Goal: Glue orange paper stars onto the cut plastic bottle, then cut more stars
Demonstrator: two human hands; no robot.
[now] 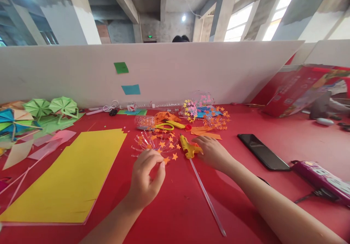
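Note:
My left hand (146, 178) is closed, thumb and forefinger pinched together at an orange star (166, 160). Just beyond it, a fan of cut clear plastic strips (142, 142) carries several more orange stars. To the right, my right hand (212, 151) has its fingers curled at the handle of a yellow hot glue gun (186, 147). The gun's nozzle points away from me. A long translucent glue stick (207, 196) sticks out of its back end toward me. The palm side of my right hand is hidden.
Yellow paper sheets (71, 171) lie left, near folded green paper umbrellas (64, 107). Yellow-handled scissors (165, 126) and star-covered plastic pieces (217, 118) lie behind my hands. At right are a black phone (262, 151), a purple device (322, 180) and a red box (295, 89).

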